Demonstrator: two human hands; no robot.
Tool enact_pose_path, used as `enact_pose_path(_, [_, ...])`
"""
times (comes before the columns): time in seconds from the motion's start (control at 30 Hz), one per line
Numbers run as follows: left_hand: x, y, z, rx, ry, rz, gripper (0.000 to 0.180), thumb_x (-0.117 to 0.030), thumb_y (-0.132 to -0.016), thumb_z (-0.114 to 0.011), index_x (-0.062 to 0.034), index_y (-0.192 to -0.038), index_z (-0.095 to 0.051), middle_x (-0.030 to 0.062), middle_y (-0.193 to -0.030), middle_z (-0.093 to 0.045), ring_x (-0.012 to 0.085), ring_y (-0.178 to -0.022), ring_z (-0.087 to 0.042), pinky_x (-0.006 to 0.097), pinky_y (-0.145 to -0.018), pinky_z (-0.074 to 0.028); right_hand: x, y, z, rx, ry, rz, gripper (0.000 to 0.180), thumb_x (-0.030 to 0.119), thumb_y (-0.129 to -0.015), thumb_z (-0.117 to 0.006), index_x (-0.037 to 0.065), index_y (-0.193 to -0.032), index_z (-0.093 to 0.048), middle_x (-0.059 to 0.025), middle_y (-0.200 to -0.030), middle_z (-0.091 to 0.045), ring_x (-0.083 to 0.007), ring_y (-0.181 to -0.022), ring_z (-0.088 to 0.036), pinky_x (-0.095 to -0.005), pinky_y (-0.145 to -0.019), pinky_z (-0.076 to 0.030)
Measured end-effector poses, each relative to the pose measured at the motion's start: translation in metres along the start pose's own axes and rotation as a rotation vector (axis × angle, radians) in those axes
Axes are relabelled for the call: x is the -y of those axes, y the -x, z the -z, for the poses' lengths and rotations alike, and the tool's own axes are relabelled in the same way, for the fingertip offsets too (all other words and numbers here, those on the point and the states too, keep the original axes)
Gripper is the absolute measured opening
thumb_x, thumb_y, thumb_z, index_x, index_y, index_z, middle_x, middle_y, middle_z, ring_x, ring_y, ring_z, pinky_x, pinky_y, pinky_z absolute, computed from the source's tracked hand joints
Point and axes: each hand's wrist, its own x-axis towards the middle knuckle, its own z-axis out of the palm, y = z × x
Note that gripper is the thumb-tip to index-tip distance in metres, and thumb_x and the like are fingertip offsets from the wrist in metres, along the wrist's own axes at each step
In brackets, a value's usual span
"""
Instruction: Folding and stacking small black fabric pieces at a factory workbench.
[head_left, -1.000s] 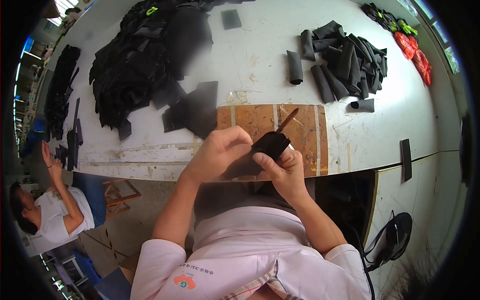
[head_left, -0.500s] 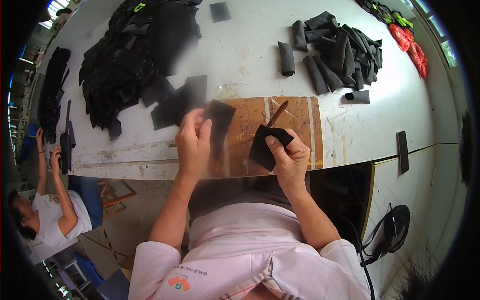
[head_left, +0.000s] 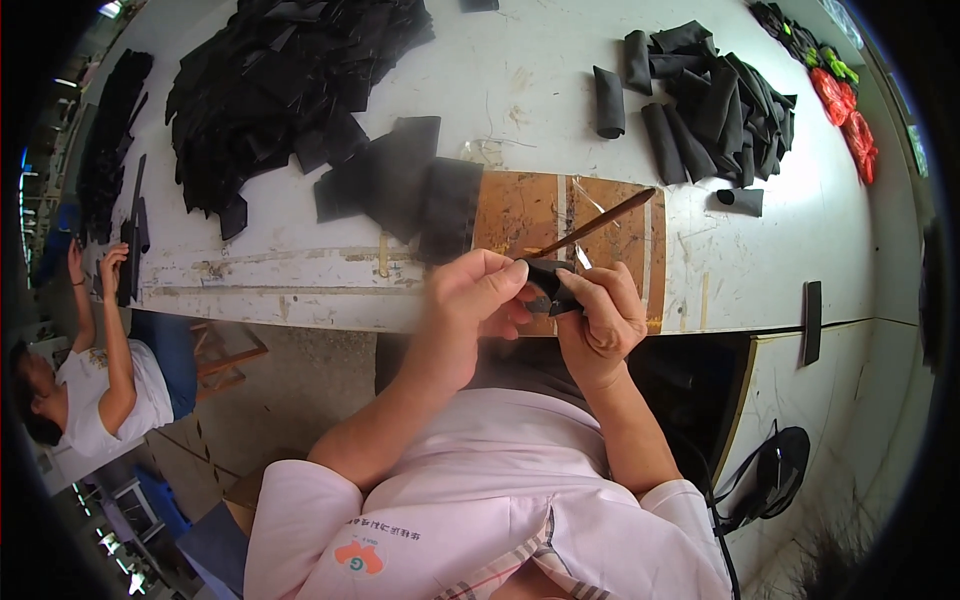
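Observation:
My left hand (head_left: 470, 300) and my right hand (head_left: 600, 315) meet at the table's front edge, both pinching a small folded black piece (head_left: 550, 285) between their fingertips. A thin brown stick (head_left: 595, 222) slants up to the right from my right hand, which also grips it. Just beyond lies a brown board (head_left: 520, 210) set in the white table (head_left: 300, 270). A flat black piece (head_left: 448, 208) rests at the board's left end.
A big heap of flat black pieces (head_left: 280, 90) covers the far left. Rolled black tubes (head_left: 710, 95) pile up at the far right, with red and green items (head_left: 845, 95) behind. Another person (head_left: 95, 370) sits at the left, arms raised.
My left hand has come back from the flat pieces on the left and joined my right hand on the small black piece. The right hand stayed near the table edge.

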Motion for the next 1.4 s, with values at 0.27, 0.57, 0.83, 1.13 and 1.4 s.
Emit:
enact_pose_path(0.27, [0.008, -0.006, 0.0, -0.054, -0.066, -0.01, 0.008, -0.007, -0.08, -0.059, 0.0, -0.082, -0.056, 0.0034, -0.066, -0.058, 0.0073, -0.052, -0.054, 0.019, -0.047, -0.045, -0.008, 0.01, 0.011, 0.115, 0.124, 0.163, 0.04, 0.005, -0.049, -0.065, -0.002, -0.088, -0.062, -0.0099, -0.074, -0.053, -0.0239, -0.06, -0.05, -0.0309, -0.05, -0.042])
enact_pose_path(0.57, [0.018, 0.001, 0.001, 0.08, -0.643, -0.544, 0.011, -0.004, -0.08, -0.061, 0.0035, -0.082, -0.054, 0.0012, -0.069, -0.057, 0.0059, -0.064, -0.056, 0.019, -0.06, -0.05, 0.027, -0.011, 0.026, 0.306, -0.268, -0.382, 0.034, 0.019, -0.067, -0.071, 0.007, -0.097, -0.06, -0.0077, -0.082, -0.055, -0.0215, -0.067, -0.056, -0.0294, -0.057, -0.046])
enact_pose_path(0.83, [0.023, 0.001, -0.006, -0.154, -0.64, -0.533, 0.005, 0.003, -0.078, -0.058, 0.0026, -0.08, -0.054, 0.0039, -0.069, -0.058, 0.0075, -0.058, -0.057, 0.021, -0.054, -0.049, 0.03, -0.016, 0.011, 0.273, -0.07, -0.251, 0.012, -0.003, -0.07, -0.062, 0.003, -0.08, -0.062, -0.0079, -0.071, -0.055, -0.0176, -0.057, -0.056, -0.0281, -0.051, -0.046])
enact_pose_path(1.13, [0.001, -0.007, -0.008, 0.049, 0.168, -0.155, 0.011, -0.001, -0.076, -0.061, -0.0018, -0.083, -0.053, 0.0014, -0.069, -0.056, 0.0013, -0.052, -0.045, 0.014, -0.039, -0.032, 0.028, -0.025, 0.01, 0.129, -0.16, -0.512, 0.014, -0.008, -0.067, -0.055, -0.002, -0.079, -0.061, -0.0047, -0.065, -0.051, -0.0089, -0.053, -0.05, -0.0199, -0.05, -0.039])
enact_pose_path(1.4, [0.004, -0.007, -0.008, 0.139, -0.091, -0.254, 0.02, 0.005, -0.071, -0.055, 0.0023, -0.091, -0.051, 0.0013, -0.078, -0.054, 0.0027, -0.068, -0.05, 0.017, -0.059, -0.042, 0.024, -0.03, 0.029, 0.208, -1.01, -1.21, 0.003, -0.002, -0.075, -0.061, 0.0, -0.076, -0.061, 0.0025, -0.064, -0.053, -0.0054, -0.055, -0.045, -0.0202, -0.046, -0.036])
